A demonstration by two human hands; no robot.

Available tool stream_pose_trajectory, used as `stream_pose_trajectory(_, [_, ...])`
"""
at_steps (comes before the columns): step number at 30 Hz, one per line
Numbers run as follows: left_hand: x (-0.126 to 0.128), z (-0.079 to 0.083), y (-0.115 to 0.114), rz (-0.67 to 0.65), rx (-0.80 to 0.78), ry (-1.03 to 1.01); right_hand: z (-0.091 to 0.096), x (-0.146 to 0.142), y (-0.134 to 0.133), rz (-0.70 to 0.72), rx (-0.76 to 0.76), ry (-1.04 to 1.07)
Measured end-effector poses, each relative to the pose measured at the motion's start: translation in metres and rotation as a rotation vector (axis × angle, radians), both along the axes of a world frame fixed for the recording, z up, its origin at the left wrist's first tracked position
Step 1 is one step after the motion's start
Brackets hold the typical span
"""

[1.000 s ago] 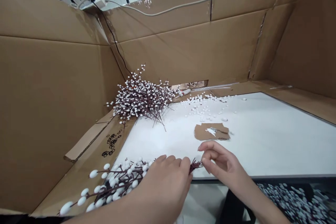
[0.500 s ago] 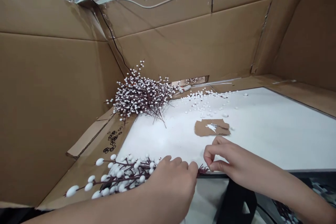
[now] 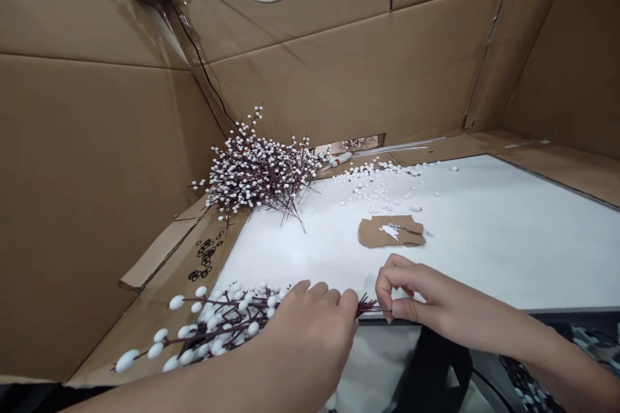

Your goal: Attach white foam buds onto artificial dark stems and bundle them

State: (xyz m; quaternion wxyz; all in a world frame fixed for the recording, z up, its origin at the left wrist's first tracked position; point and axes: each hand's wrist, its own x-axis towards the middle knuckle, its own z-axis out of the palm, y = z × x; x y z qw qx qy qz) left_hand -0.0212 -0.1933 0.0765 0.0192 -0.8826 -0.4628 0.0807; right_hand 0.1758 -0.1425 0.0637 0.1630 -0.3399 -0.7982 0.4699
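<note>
Head view: budded sprig held at board edge

Left hand (image 3: 310,329) closed, gripping the stem of a white-budded sprig (image 3: 213,326) at the near edge of the white board (image 3: 484,239); Right hand (image 3: 426,290) pinched shut just beside the stem ends; farther across the board, heap of sprigs (image 3: 256,171), loose white buds (image 3: 372,181), cardboard scrap (image 3: 390,232)

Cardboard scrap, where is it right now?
In the head view, the cardboard scrap lies on the white board right of centre, just below the scattered white beads and beyond the right hand.
</note>
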Motion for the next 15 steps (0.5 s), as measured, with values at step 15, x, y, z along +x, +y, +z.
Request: stream_pose_trajectory(15, [0.012, 0.021, 0.008, 0.051, -0.237, 0.188, -0.024, -0.022, -0.039, -0.407, 0.511, 0.056])
